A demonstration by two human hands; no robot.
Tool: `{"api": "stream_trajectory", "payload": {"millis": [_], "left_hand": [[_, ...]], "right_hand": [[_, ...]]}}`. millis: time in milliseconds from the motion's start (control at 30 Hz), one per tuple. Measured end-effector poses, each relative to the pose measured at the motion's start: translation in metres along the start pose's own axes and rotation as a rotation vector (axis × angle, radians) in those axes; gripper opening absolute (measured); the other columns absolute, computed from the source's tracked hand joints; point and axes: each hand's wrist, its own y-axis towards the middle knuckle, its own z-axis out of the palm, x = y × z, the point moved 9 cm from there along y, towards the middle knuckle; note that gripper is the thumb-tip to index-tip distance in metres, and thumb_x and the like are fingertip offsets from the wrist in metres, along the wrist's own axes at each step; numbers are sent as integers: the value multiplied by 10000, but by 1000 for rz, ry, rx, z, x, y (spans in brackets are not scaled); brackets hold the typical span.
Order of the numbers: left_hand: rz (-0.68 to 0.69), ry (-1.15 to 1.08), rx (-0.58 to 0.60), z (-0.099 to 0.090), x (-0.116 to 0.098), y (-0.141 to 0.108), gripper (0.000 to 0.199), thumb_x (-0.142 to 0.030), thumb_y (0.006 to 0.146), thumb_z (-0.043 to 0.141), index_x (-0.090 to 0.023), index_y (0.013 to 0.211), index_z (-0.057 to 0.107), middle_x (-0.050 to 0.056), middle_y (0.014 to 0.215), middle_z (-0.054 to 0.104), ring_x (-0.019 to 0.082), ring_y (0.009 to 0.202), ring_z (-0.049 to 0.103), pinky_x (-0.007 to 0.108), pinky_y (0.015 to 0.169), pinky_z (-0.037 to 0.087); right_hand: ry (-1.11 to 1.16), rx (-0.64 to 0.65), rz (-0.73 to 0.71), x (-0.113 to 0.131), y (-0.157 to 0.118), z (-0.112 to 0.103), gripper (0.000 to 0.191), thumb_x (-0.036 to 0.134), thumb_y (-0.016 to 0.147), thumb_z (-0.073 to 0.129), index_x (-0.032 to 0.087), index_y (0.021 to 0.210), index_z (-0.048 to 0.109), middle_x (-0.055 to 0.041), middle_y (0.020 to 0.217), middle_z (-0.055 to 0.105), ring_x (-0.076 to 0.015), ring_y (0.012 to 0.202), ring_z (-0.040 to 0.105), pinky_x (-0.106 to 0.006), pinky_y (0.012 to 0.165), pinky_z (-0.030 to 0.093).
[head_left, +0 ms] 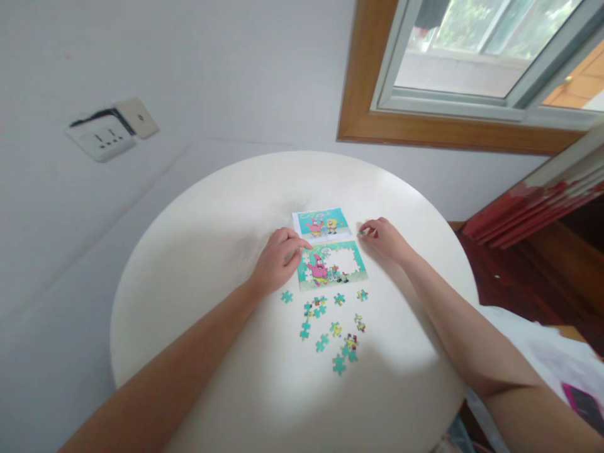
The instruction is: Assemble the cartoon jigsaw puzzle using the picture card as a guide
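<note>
A partly filled jigsaw puzzle (317,274) lies on the white round table, with a gap in its upper right middle. My left hand (279,261) rests at the puzzle's left edge, its index finger stretched over the upper left corner. Just right of the puzzle, my right hand (383,239) pinches a small teal puzzle piece (362,233). Behind the puzzle lies a reference picture (323,223) of the same cartoon scene. Several loose teal and yellow puzzle pieces (339,364) are scattered in front of it.
The round table (189,264) stands against a white wall with a socket (106,135). A wood-framed window (368,123) is at the upper right, with a red and white curtain (533,204) beside it. White cloth or plastic (523,346) lies right of the table.
</note>
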Motion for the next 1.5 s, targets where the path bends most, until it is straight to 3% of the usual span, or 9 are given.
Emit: {"api": "stream_trajectory", "payload": {"millis": [400,633,833,1000,1100,1233,1500], "left_hand": [[5,-7,-6,-1,-1,0,233,-88,868,482,-199,972,660,35,957,516,186,964,519,348,897,423],[12,1,12,2,-1,0,234,-97,868,484,-205,975,663,39,961,515,190,968,514,357,901,424],[89,18,82,10,-10,-2,314,-75,849,499,-233,1048,682,49,1014,529,199,980,495,363,891,416],[137,91,139,15,-16,-2,375,-77,839,518,-255,1130,672,57,1059,545,213,987,483,384,908,401],[144,115,165,19,-16,-2,375,-89,833,527,-254,1138,671,63,1074,553,226,1013,481,396,924,399],[145,135,185,22,-14,-3,364,-104,837,516,-253,1130,673,68,1086,561,235,1045,480,407,936,398],[127,146,226,26,-13,-4,291,-147,857,525,-251,1069,694,69,1112,571,246,1069,478,426,954,382]], "right_hand": [[48,-47,26,-8,5,-4,226,340,736,683,146,848,650,-57,835,623,-138,665,519,-262,643,403],[244,-61,31,-2,2,-7,151,310,695,646,205,754,554,45,609,525,-125,585,477,-237,561,350],[336,-75,-109,34,-10,-13,117,298,746,644,195,799,624,14,666,597,-132,642,536,-248,624,393],[455,170,-177,75,-29,18,152,301,785,654,186,883,667,18,681,633,-108,604,531,-230,592,385],[409,208,-257,89,-34,31,122,284,788,673,182,854,663,21,668,622,-107,605,516,-232,609,388],[214,108,-392,96,-32,34,111,219,742,728,195,838,678,1,735,632,-144,721,534,-267,719,398],[122,95,-372,94,-31,37,151,276,743,750,209,859,680,-6,757,632,-168,753,535,-278,737,379]]}}
